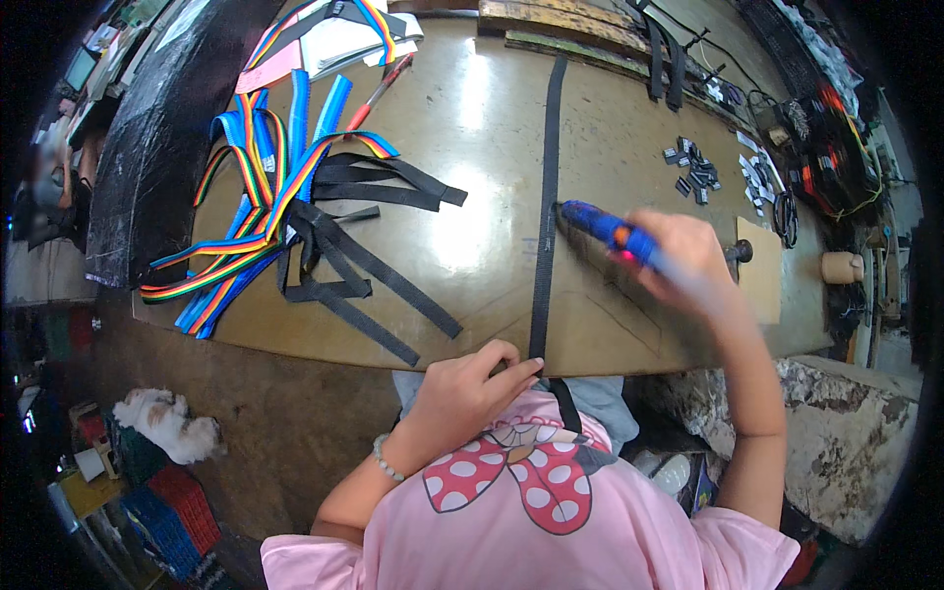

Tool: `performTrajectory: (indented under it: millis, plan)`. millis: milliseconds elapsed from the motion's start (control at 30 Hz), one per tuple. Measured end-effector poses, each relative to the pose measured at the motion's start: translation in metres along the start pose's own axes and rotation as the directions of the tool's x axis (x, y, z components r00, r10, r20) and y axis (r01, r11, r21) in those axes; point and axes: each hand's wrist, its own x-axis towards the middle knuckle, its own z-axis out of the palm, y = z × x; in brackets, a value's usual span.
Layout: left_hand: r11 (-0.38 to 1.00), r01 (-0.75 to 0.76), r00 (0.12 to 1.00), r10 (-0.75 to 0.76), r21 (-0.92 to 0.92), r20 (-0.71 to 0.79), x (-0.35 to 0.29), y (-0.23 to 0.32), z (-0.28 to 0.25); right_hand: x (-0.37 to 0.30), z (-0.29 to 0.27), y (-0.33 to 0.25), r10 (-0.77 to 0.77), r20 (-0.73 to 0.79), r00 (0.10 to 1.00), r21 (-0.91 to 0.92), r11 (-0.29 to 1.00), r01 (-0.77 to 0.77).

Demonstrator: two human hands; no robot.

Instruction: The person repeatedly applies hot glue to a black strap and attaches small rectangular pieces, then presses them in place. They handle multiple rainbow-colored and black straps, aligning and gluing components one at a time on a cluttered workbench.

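A long black webbing strap runs up the table from its near edge, laid almost straight. My left hand pins the strap's near part at that edge with bent fingers, and more of the strap hangs down over my lap. My right hand is wrapped round a blue handheld tool with an orange part and a small red light. Its narrow tip points left and meets, or nearly meets, the strap about midway along. Motion blurs the right hand and wrist, and the tool's exact kind cannot be made out.
On the left lie rainbow-striped straps and shorter black straps, beside a red pen. Small black buckles are heaped at the right, near a tan card. Wooden boards line the far edge.
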Motion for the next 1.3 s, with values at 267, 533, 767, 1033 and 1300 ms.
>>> performTrajectory:
  millis: [267, 533, 767, 1033, 1300]
  plan:
    - [0.962, 0.014, 0.980, -0.068, -0.273, -0.188, 0.002, -0.006, -0.025, -0.122, -0.038, 0.047, 0.777, -0.604, 0.178, 0.365, 0.469, -0.804]
    - [0.773, 0.540, 0.787, -0.324, 0.333, -0.524, -0.006, -0.092, -0.163, -0.254, -0.032, 0.053, 0.939, -0.342, 0.030, -0.093, -0.002, -0.996]
    - [0.719, 0.690, 0.625, -0.532, 0.085, -0.571, 0.009, -0.099, -0.184, -0.136, -0.059, -0.059, 0.968, -0.102, 0.227, 0.517, 0.247, -0.820]
    - [0.926, -0.002, 0.859, 0.195, 0.378, -0.473, 0.065, 0.068, -0.158, 0.019, -0.072, -0.101, 0.018, -0.782, 0.622, 0.029, 1.000, 0.008]
    - [0.999, 0.045, 0.994, -0.044, 0.008, -0.096, 0.115, 0.049, -0.098, 0.025, -0.024, -0.097, 0.599, -0.198, 0.776, 0.812, 0.544, -0.212]
